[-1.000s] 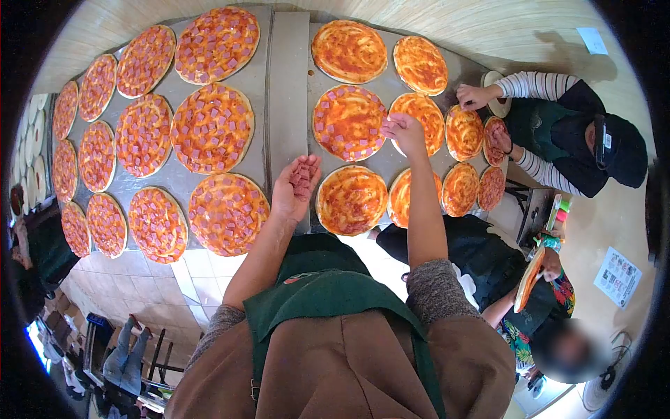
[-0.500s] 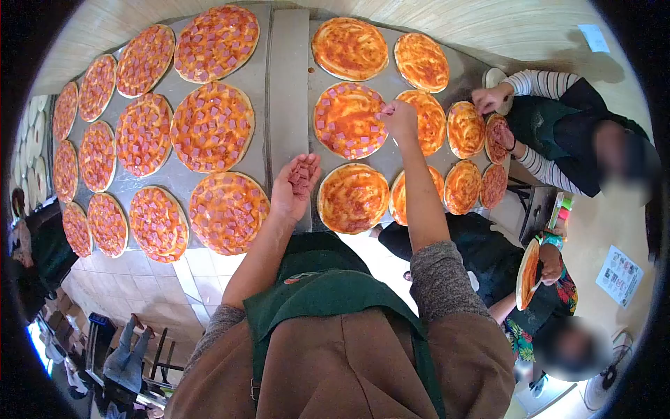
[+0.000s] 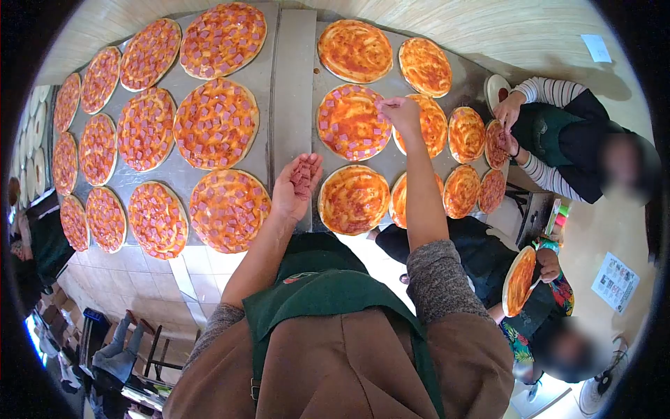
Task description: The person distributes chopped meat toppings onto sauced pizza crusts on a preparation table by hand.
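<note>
Cupped palm up near the table's front edge, my left hand [image 3: 285, 194] holds a small heap of diced ham [image 3: 301, 179]. My right hand [image 3: 403, 117] is pinched over the right edge of a sauced pizza base [image 3: 352, 119]. Ham cubes lie along the left and lower rim of that base, while its middle is mostly bare sauce. Whatever sits between my right fingertips is too small to make out. Just below is a base with only sauce [image 3: 354, 200], and another sauced base [image 3: 354, 50] lies above.
Rows of ham-topped pizzas [image 3: 216, 124] fill the left part of the metal table [image 3: 292, 84]. At the right end, a co-worker in striped sleeves [image 3: 551, 91] handles a small pizza [image 3: 496, 143]. Another person holds up a sauced base [image 3: 520, 281] near my right arm.
My right hand stays over the same pizza, its fingers slightly more extended. The striped-sleeved co-worker's hands have come closer together. The other person's raised base has turned more toward me.
</note>
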### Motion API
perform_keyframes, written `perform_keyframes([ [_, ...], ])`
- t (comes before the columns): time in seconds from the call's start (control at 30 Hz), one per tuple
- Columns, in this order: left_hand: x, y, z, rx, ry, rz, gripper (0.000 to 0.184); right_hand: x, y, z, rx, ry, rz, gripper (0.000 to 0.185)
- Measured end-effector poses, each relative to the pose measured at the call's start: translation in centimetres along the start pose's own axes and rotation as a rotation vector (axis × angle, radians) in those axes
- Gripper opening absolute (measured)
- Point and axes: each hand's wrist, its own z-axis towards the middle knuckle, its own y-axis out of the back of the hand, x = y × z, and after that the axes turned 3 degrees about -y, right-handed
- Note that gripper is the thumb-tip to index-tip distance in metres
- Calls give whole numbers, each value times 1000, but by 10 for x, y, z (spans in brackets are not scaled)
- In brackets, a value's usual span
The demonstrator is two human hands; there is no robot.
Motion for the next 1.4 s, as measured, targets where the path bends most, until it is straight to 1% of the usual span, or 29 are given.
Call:
perform_keyframes([
  [0.07, 1, -1, -1, -3, -2, 3, 18, -6, -1, 7, -10, 13, -176, 19],
  [0.13, 0, 1, -2, -1, 3, -5, 18, 10, -3, 3, -31, -13, -414, 22],
  [0.23, 0, 5, 1, 18, 7, -21, 18, 18, -10, 2, -170, 15, -632, 22],
  [0.33, -3, 4, -1, 2, 1, -10, 18, 38, -7, -12, -189, -34, -520, 20],
  [0.43, -3, 4, -2, 2, 1, -10, 18, 4, 3, 10, -52, -51, 123, 24],
  [0.53, -1, 5, -1, 17, -8, 18, 18, 1, 7, 8, 128, -35, 376, 24],
  [0.63, 0, 5, -1, 32, -17, 30, 18, 5, 1, 5, 119, -27, 292, 18],
  [0.83, -1, 6, 1, 7, -7, -5, 18, 16, -19, 15, 66, -58, -185, 15],
  [0.93, -1, 4, 1, -2, -12, -12, 17, 15, -28, 24, -49, 139, -563, 20],
  [1.03, -1, 4, 3, -13, -16, -2, 17, 29, -28, 13, -172, 205, -691, 25],
  [1.13, 0, 0, 4, -8, -13, 10, 17, 47, -22, -1, -80, 84, -371, 23],
  [1.2, 1, -2, 5, 1, -9, 22, 17, 17, -16, 20, 103, 56, 18, 21],
  [1.23, 1, -3, 6, 5, -9, 29, 17, 15, -15, 22, 193, 41, 214, 20],
  [1.27, 2, -3, 7, 8, -8, 37, 17, 12, -14, 22, 184, 10, 188, 19],
  [1.33, 2, -4, 8, 18, -5, 33, 17, 30, -20, 6, 168, -52, 138, 15],
  [1.4, 2, -5, 9, 21, -2, 34, 17, 29, -26, 9, 160, -1, -68, 13],
])
